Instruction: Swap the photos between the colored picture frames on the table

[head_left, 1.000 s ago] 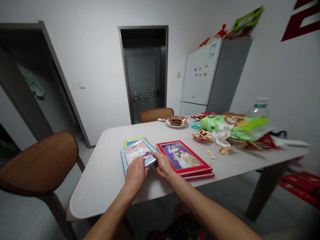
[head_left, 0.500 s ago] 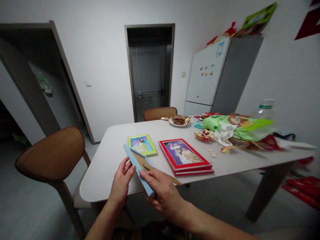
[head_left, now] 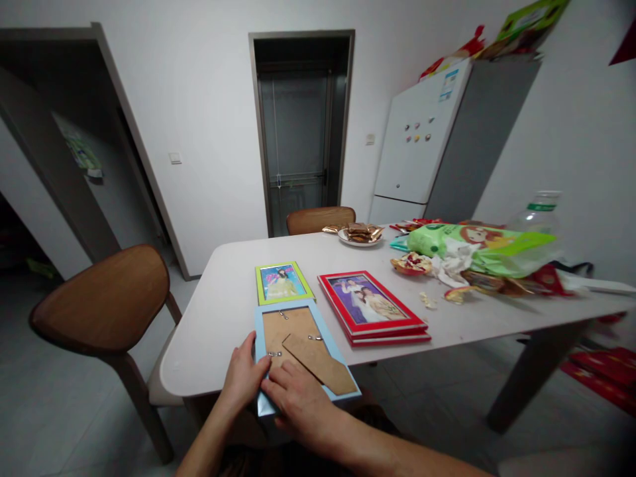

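A light-blue picture frame (head_left: 297,324) is back side up at the table's near edge, its lower part reaching past the edge. Its brown backing board shows small metal clips and a slanting stand flap (head_left: 322,371). My left hand (head_left: 243,374) grips the frame's left side, thumb on top. At the near-left corner, my right hand (head_left: 303,404) is closed on the near edge, fingers curled over the backing; its fingertips are partly hidden. Just beyond lies a green-edged framed picture (head_left: 281,283). To the right, red picture frames (head_left: 370,301) are stacked, picture side up.
The white table (head_left: 223,285) also bears a plate of wrapped snacks (head_left: 362,234), an opened pomegranate (head_left: 412,263), crumpled tissue (head_left: 452,262) and a green bag (head_left: 477,245). A wooden chair (head_left: 102,298) stands at the left, another chair (head_left: 320,218) behind the table.
The blue frame has turned from a steep tilt to nearly flat, so its back now faces up. Both hands have shifted lower with it, the right one onto the near-left corner.
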`<state>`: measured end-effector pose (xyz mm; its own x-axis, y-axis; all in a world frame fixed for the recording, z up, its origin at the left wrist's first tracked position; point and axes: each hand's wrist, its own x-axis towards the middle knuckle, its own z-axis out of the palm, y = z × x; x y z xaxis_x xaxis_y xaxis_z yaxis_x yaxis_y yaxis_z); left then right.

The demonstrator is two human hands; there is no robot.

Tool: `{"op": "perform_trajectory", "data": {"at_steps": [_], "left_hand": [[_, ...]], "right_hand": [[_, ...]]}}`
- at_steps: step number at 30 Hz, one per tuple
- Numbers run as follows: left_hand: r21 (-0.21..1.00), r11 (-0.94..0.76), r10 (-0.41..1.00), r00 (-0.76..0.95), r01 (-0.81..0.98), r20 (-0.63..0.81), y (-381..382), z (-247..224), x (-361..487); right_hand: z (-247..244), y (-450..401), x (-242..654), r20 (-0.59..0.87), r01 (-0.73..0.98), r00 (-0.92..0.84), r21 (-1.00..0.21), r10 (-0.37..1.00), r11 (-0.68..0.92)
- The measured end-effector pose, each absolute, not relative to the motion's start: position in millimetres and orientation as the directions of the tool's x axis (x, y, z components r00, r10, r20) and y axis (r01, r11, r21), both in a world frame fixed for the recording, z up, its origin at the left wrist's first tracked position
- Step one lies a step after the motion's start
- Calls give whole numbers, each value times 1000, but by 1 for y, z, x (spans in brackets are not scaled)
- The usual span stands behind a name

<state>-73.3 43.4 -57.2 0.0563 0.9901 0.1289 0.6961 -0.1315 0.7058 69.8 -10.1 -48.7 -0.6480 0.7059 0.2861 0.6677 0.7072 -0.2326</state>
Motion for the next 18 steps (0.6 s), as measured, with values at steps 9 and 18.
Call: {"op": "perform_trajectory", "data": {"at_steps": [9, 18], "left_hand": [[540, -132, 988, 70, 831, 135, 39, -56, -69], [521, -161, 984, 93, 838, 153, 39, -59, -69]], "right_hand": [[-28, 7, 100, 369, 624, -543, -424, 754, 656], [-32, 60, 141, 164, 942, -251, -187, 954, 280]]}}
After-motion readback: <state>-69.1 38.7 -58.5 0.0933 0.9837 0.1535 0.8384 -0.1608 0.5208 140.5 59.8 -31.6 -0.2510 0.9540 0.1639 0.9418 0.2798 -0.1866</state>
